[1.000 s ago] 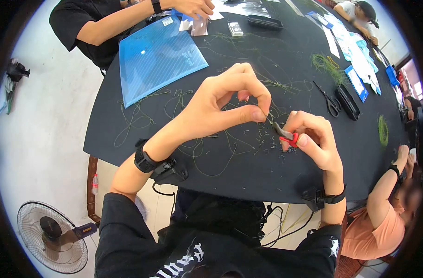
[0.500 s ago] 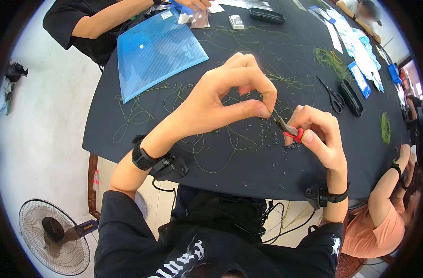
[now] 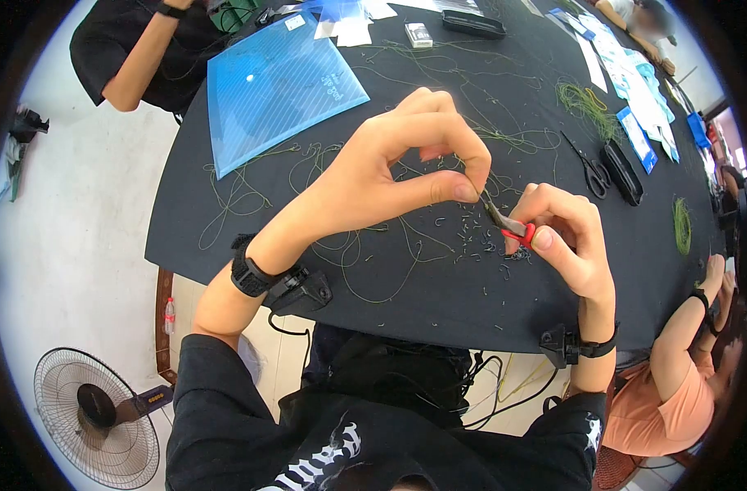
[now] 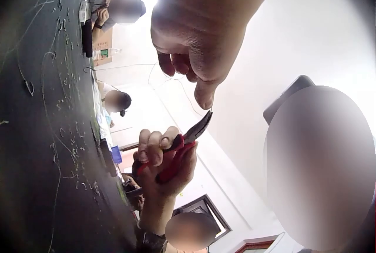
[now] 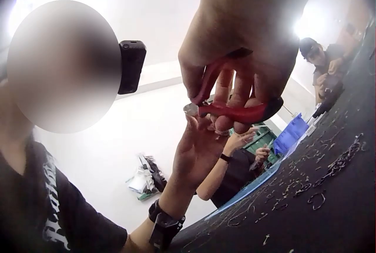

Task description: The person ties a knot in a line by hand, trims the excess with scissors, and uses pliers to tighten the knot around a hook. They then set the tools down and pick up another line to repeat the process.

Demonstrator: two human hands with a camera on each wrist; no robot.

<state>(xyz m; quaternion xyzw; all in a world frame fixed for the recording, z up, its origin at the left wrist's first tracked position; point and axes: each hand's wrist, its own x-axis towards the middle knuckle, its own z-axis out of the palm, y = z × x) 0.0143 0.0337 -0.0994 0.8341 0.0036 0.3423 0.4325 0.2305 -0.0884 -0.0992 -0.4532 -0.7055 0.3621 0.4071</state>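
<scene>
In the head view my left hand (image 3: 373, 182) is raised over the dark table, thumb and forefinger tips pinching a thin green line. My right hand (image 3: 571, 245) holds red-handled pliers (image 3: 514, 230), their handles inside the curled fingers. The tips of the pliers (image 4: 200, 126) are right at the left fingertips in the left wrist view. From the right wrist, a red handle (image 5: 241, 112) lies across the palm, and the left hand (image 5: 197, 153) shows behind it. Small hook-shaped bits (image 3: 467, 235) are scattered on the table below both hands.
Loose green line (image 3: 382, 301) lies in loops around the hands. A blue folder (image 3: 283, 90) is at the back left. Black scissors (image 3: 594, 176) and a black case (image 3: 622, 173) lie to the right, near a tangle of green line (image 3: 586, 108). Other people sit around the table (image 3: 226, 262).
Both hands and the pliers have shifted slightly right in the head view, with the pliers' tips staying close to the left fingertips. The person opposite has drawn an arm back from the folder.
</scene>
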